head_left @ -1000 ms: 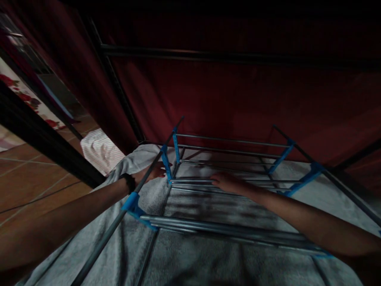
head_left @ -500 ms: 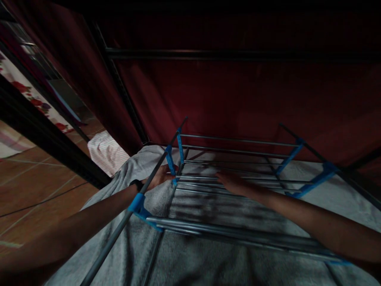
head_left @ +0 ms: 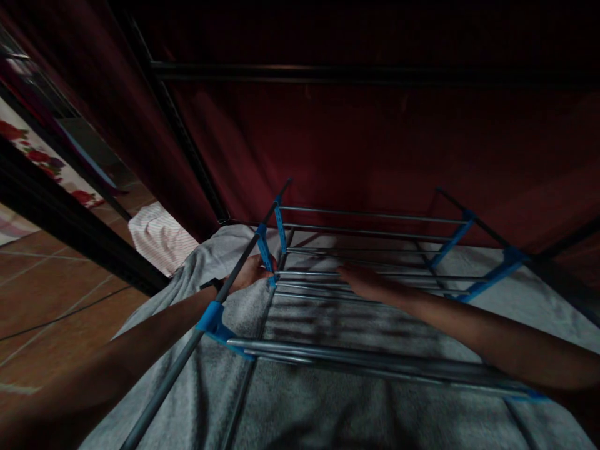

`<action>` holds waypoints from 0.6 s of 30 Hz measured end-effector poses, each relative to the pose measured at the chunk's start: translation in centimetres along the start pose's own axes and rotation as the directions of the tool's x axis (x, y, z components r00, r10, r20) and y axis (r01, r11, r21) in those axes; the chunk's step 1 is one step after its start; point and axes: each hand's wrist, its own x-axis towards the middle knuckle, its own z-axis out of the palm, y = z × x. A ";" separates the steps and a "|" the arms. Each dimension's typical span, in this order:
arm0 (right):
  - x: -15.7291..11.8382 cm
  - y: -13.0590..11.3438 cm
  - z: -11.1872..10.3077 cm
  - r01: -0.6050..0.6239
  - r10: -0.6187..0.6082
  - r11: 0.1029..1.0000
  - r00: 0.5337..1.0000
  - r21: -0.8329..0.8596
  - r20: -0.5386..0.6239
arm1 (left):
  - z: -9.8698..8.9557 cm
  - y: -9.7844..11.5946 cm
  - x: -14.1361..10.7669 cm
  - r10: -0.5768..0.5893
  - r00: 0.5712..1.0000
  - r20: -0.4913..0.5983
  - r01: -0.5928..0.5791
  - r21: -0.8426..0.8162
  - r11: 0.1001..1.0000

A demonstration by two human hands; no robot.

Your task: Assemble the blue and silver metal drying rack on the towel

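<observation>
A rack of grey metal tubes (head_left: 375, 357) with blue plastic brackets (head_left: 212, 319) lies on a grey blanket (head_left: 328, 412). My left hand (head_left: 253, 272), a dark band at its wrist, is closed on the lower end of a blue bracket (head_left: 265, 253) on the rack's left side, where the cross tubes meet it. My right hand (head_left: 359, 279) reaches over the middle cross tubes (head_left: 309, 274); its fingertips are at one of them, but the dim light hides whether they grip it.
A dark red curtain (head_left: 328, 144) hangs behind the rack, with a black metal bar (head_left: 281, 73) across it. Black frame posts slant at the left. Beyond them are a striped cloth (head_left: 162, 240), a tiled floor (head_left: 51, 294) and a flowered fabric (head_left: 42, 156).
The view has shifted slightly, so the rack and curtain sit a little further left and higher. Both hands stay at nearly the same places on the rack.
</observation>
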 end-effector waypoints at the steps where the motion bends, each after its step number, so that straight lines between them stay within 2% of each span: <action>1: 0.0 0.0 0.1 0.003 -0.003 1.000 1.000 -0.009 -0.010 | -0.1 -0.2 0.1 0.017 0.999 0.027 -0.017 0.002 1.000; 7: 0.0 -0.3 -0.2 0.007 -0.007 0.999 1.000 -0.053 -0.008 | -0.2 -1.5 0.5 0.050 0.997 0.058 -0.051 0.016 0.999; 13: 0.2 -0.3 -0.4 0.002 -0.002 0.999 1.000 -0.042 0.008 | 0.3 -2.6 0.8 0.053 0.998 0.021 -0.053 0.009 0.999; 18: 0.5 0.1 -0.1 -0.030 0.030 0.999 1.000 -0.018 0.006 | 0.7 -2.4 0.5 0.076 0.997 -0.014 -0.076 0.033 0.997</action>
